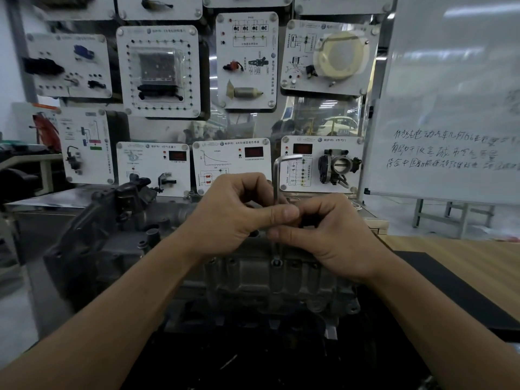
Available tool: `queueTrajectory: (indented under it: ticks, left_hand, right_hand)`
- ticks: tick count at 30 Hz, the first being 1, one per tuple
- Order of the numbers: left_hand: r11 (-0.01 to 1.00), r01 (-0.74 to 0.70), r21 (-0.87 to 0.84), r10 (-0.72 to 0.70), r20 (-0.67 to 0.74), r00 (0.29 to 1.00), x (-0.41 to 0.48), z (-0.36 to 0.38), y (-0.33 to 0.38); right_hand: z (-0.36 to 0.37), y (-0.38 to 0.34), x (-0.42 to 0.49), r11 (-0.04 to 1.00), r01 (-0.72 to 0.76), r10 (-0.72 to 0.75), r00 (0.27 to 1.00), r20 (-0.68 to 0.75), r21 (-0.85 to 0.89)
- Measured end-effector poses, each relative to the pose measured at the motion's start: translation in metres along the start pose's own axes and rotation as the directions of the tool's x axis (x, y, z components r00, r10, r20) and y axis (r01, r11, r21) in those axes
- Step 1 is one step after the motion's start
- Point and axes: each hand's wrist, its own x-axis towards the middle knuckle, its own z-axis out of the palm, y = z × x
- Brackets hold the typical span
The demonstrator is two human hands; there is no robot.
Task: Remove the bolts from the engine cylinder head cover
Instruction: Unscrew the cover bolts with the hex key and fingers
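Note:
A grey metal cylinder head cover (253, 280) lies in front of me on a dark mat. An L-shaped hex key (277, 175) stands upright, its lower tip set in a bolt (277, 262) on the cover's near edge, its short arm pointing right at the top. My left hand (233, 218) and my right hand (332, 235) both pinch the key's shaft between thumb and fingers, meeting at mid-height. Several other bolt holes run along the same edge of the cover.
A display board (160, 71) of car parts on white panels rises just behind the engine. A whiteboard (450, 108) with handwriting stands at the right. A wooden tabletop (464, 254) extends to the right, with the black mat (450, 291) on it.

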Motion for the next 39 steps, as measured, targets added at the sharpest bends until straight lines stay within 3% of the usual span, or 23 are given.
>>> queueTrajectory:
  ticks: [4, 9, 18, 26, 39]
  left_hand:
    - [1.000, 0.009, -0.007, -0.009, 0.067, 0.998, -0.0018, -0.0065, -0.0004]
    - [0.999, -0.014, 0.035, 0.007, 0.172, 0.985, -0.0026, -0.0062, 0.0024]
    - [1.000, -0.030, 0.002, 0.030, 0.014, 0.999, -0.0008, -0.0029, -0.0040]
    - [1.000, -0.005, -0.023, 0.009, 0.156, 0.988, -0.0028, -0.0085, -0.0015]
    - [1.000, -0.005, 0.014, 0.005, 0.000, 1.000, -0.0005, -0.0019, -0.0038]
  right_hand:
    - [-0.0024, -0.0006, -0.0007, 0.998, -0.033, 0.034, 0.999, 0.011, -0.058]
    - [-0.0023, -0.0004, -0.0001, 0.998, -0.061, 0.060, 0.997, 0.058, 0.029]
    - [0.0018, 0.0039, 0.0028, 0.999, -0.031, 0.032, 0.997, -0.067, 0.022]
    - [-0.0002, -0.0041, 0.0002, 0.998, -0.046, 0.046, 0.999, 0.001, -0.053]
    - [0.0026, -0.0050, 0.0003, 0.998, -0.057, 0.057, 0.997, -0.044, -0.007]
